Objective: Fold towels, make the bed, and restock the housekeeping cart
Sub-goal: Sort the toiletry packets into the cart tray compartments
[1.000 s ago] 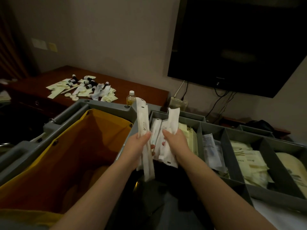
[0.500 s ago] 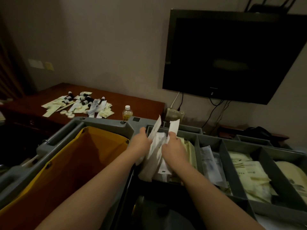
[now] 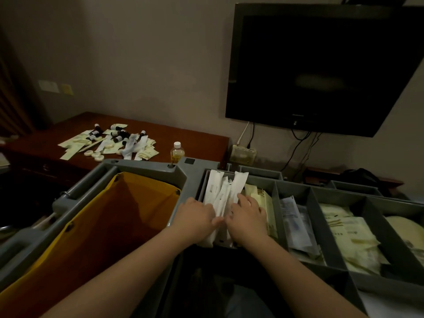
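- Now the bundle of long white paper-wrapped sachets [image 3: 219,193] sits down inside the end compartment of the grey plastic housekeeping cart [image 3: 142,165]. A second ago both hands held it lifted clear above the tray.
- My left hand [image 3: 195,216] has come down with it. Its fingers curl over the near left edge of the bundle and its thumb lies across the wrappers, so I read a hold on the sachets.
- My right hand [image 3: 246,216] no longer pinches anything: its fingers lie spread and fairly straight, pressing the right side of the bundle flat.
- Far ends of the sachets lean up against the compartment wall beyond my fingers, a little fanned rather than squared.
- Just right of my right hand lie cream flat packets [image 3: 263,203]; left of my left hand gapes the yellow fabric bag [image 3: 128,214].
- I judge this batch is stowed bar a tidy; the loose toiletries on the reddish wooden desk [image 3: 202,143], well beyond both hands, look like the restocking left to do.
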Action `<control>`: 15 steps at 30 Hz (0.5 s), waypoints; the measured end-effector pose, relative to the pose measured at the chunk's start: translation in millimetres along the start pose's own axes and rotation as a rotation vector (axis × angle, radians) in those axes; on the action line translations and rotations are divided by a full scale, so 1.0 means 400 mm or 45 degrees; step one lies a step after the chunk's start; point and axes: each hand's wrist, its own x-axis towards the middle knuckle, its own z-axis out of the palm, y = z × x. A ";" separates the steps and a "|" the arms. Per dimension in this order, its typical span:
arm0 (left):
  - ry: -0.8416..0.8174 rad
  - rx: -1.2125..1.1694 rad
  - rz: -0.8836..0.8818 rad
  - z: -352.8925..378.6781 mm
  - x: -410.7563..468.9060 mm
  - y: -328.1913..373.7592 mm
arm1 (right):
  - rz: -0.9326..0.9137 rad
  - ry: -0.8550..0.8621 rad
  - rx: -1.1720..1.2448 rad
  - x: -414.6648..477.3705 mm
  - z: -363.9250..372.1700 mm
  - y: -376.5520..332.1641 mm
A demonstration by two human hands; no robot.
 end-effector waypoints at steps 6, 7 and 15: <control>-0.020 -0.044 -0.010 -0.040 -0.017 0.011 | -0.022 -0.015 0.161 0.055 -0.016 0.030; 0.011 -0.074 -0.021 -0.037 -0.013 0.018 | -0.026 -0.033 0.146 0.067 -0.015 0.032; 0.249 -0.261 -0.212 -0.011 0.046 0.051 | -0.026 -0.053 0.055 0.136 -0.003 0.030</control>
